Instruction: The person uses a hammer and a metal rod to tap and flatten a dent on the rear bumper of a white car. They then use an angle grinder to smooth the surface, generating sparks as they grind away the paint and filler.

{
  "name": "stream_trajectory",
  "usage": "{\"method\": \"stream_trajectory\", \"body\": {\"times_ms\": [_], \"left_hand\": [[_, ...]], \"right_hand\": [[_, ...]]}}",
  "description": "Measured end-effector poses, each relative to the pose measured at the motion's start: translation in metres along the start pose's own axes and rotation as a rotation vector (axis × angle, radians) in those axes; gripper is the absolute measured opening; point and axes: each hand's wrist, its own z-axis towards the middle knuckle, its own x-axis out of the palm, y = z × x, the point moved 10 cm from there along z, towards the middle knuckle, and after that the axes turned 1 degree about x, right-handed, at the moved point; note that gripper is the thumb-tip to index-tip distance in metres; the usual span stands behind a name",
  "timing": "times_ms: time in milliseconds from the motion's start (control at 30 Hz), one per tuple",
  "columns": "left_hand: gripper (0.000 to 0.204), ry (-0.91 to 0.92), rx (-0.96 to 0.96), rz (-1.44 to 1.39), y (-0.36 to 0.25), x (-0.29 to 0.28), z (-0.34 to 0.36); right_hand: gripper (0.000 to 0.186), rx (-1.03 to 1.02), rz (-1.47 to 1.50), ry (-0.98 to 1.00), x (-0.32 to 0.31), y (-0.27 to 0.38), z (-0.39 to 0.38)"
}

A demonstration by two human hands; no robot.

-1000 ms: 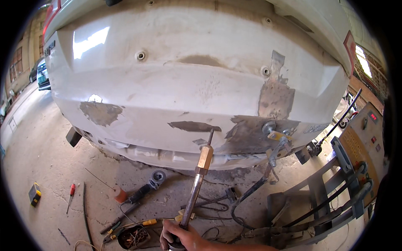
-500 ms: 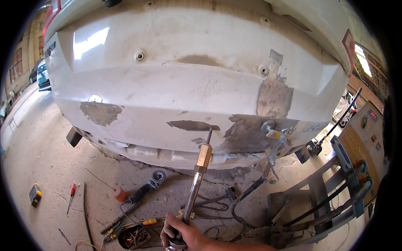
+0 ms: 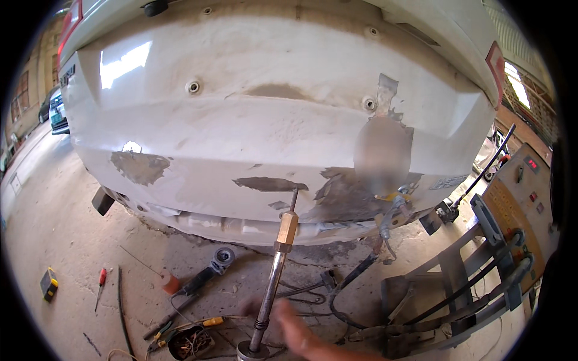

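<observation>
A long slide hammer dent puller [image 3: 277, 268] stretches up from the lower edge, its brass-coloured hexagonal collar [image 3: 287, 230] near the far end. Its thin tip [image 3: 294, 198] meets or nearly meets the lower edge of a dark bare-metal patch [image 3: 271, 183] on the white car's rear panel [image 3: 241, 132]. Around the shaft, my right hand [image 3: 295, 328] is smeared by motion. Its thumb side stands off to the right of the rod, while the blurred fingers show behind and left of it, apart. The round sliding weight [image 3: 253, 350] sits below that hand. My left hand is out of sight.
A clamp with a cable [image 3: 391, 216] is fixed to the panel's lower right. At the right stands a welding machine [image 3: 518, 198] on a frame. On the floor lie an angle grinder [image 3: 211, 271], red screwdriver [image 3: 101, 286], tape measure [image 3: 49, 284] and a tray [image 3: 191, 343] of small metal pieces.
My right hand has loosened from the dent puller's lower part and shifted right. The view has moved slightly, and a blurred oval now covers part of the right-hand bare patch.
</observation>
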Motion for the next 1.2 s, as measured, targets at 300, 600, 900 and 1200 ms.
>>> {"method": "stream_trajectory", "body": {"times_ms": [300, 600, 900, 1200], "left_hand": [[0.048, -0.030, -0.006, -0.053, 0.001, -0.001, 0.001], [0.049, -0.056, 0.006, -0.093, -0.007, -0.001, -0.002], [0.049, -0.069, 0.010, -0.117, -0.003, -0.001, -0.002], [0.050, -0.088, 0.018, -0.140, 0.000, -0.003, -0.006]], "right_hand": [[0.039, -0.490, -0.159, -1.245, -0.186, 0.109, -0.089], [0.038, -0.328, -0.398, -0.995, -0.181, 0.081, -0.030], [0.039, -0.246, -0.299, -0.974, -0.184, 0.073, -0.027], [0.030, -0.395, -0.362, -0.645, -0.047, 0.132, -0.062]]}}
